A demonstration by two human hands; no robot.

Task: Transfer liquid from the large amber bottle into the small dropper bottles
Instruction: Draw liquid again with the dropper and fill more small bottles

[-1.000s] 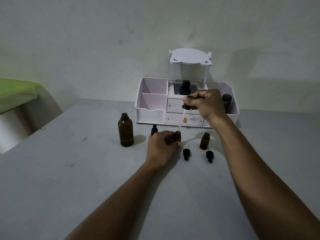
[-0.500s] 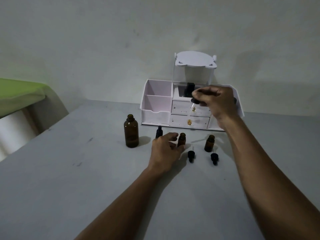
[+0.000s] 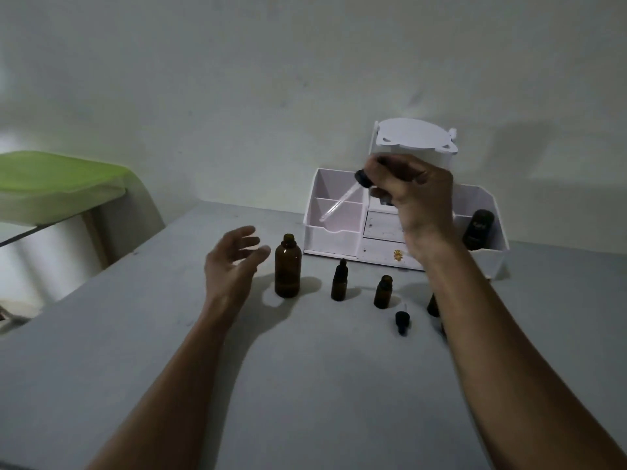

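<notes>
The large amber bottle [image 3: 287, 270] stands uncapped on the grey table [image 3: 305, 385]. My left hand [image 3: 233, 262] hovers just left of it, fingers spread, holding nothing. My right hand [image 3: 412, 198] is raised in front of the organizer and pinches the black bulb of a glass dropper [image 3: 342, 200], whose tube slants down to the left. One small amber bottle with a black dropper cap [image 3: 339, 281] stands right of the large bottle. An uncapped small bottle [image 3: 383, 292] stands further right. A loose dropper cap [image 3: 402, 320] lies in front. A third small bottle [image 3: 432, 305] is mostly hidden behind my right forearm.
A white desk organizer [image 3: 334, 232] with open compartments and small drawers stands against the wall behind the bottles. A dark bottle [image 3: 478, 228] sits in its right compartment. A green-topped surface [image 3: 57, 179] lies off the table's left edge.
My left hand let go of the small uncapped bottle and moved left beside the large bottle. My right hand rose and tilted the dropper's tip leftward.
</notes>
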